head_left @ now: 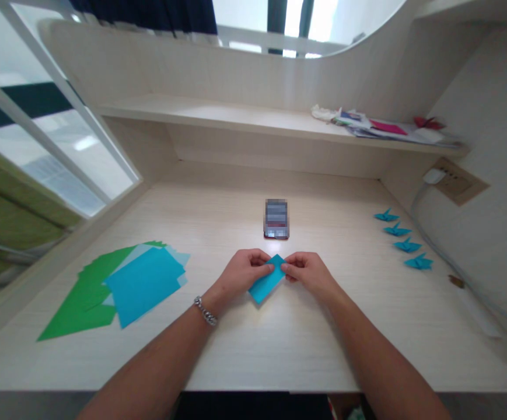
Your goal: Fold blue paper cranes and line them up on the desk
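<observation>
Between my two hands is a folded blue sheet of origami paper (pixel 266 284), a narrow rectangle set at a slant just above the desk. My left hand (pixel 251 269) pinches its left long side near the top, thumb on the paper. On the other side, my right hand (pixel 303 269) grips the upper right corner between thumb and fingers. The fingertips behind the paper are partly hidden. Past the hands lies a phone (pixel 276 219), its screen blurred out.
Blue sheets (pixel 148 283) and green sheets (pixel 82 291) lie fanned at the left. Several folded blue paper cranes (pixel 406 245) stand in a row at the right. A cable (pixel 437 236) runs from a wall socket (pixel 461 181). Papers (pixel 384 128) rest on the shelf (pixel 235 119).
</observation>
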Available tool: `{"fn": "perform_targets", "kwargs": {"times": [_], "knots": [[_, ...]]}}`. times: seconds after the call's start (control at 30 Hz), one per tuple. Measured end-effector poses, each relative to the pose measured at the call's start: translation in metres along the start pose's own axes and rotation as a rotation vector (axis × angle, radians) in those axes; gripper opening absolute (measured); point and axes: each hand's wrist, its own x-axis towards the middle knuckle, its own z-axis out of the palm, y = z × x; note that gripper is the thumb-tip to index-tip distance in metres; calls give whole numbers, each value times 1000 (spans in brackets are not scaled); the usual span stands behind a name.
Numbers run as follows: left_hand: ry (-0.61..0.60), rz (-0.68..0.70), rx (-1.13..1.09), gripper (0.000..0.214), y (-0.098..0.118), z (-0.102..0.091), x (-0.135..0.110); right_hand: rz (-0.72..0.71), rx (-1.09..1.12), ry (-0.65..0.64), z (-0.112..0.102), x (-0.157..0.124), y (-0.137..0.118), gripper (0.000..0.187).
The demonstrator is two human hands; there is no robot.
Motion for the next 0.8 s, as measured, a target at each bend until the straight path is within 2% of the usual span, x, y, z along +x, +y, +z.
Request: {"fn": "perform_targets", "kwargs": {"times": [0.13, 0.37, 0.6, 0.8], "knots": [[4, -1, -40, 16, -2, -1, 1, 22, 97, -34, 0, -3, -4, 25], [21, 32, -121, 18, 1, -1, -1, 14, 198, 22, 1, -8, -9, 27], [72, 60, -128, 12, 2, -1, -1, 60, 414, 29, 2, -9, -14, 30], [49, 68, -134, 10, 4, -1, -3, 76, 451, 1, -1, -10, -15, 27]]}}
